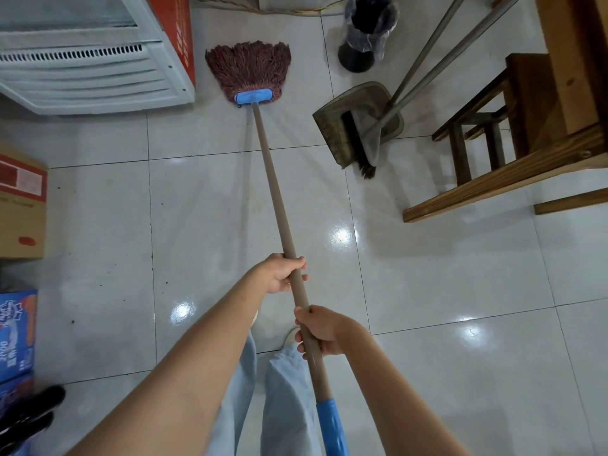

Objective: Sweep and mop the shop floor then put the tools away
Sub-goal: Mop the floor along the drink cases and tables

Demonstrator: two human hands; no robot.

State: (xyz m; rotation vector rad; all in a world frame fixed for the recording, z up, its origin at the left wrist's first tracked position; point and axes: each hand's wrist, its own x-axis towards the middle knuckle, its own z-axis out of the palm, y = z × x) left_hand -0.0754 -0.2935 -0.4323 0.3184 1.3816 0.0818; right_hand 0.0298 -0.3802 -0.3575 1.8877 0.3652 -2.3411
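We've got mop (263,153) out front: reddish-brown strings fanned flat on floor (427,274) by cooler, blue clamp, tan pole, blue end grip. Left hand (279,274) and right hand (320,330) both wrapped round pole.

Looks to me like a small shop's floor area. I see glossy white floor tiles (427,274), a white chest freezer or cooler (92,70) with vent slats at top left, and printed cardboard stock cartons (21,205) stacked along the left edge. A wooden stool (487,126) sits under a wooden desk (526,166) at right, with a lined black bin (365,31) nearby.
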